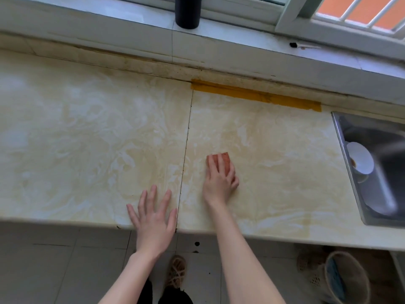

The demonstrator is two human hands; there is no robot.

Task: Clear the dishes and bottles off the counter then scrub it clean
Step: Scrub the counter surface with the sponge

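The cream marble-patterned counter (87, 132) is streaked with white soapy swirls. An orange-red sponge (225, 160) lies on it just right of the centre seam, and my right hand (220, 178) presses down on it with fingers curled over its top. My left hand (153, 216) rests flat near the counter's front edge, fingers spread, holding nothing. White dishes (360, 161) sit inside the steel sink (344, 154) at the right. A dark bottle (187, 12) stands on the window sill behind the counter.
A strip of yellow tape (256, 95) runs along the back joint. Below the counter at the right stands a bin (348, 279) on the tiled floor. A sandalled foot (176, 270) shows below the front edge.
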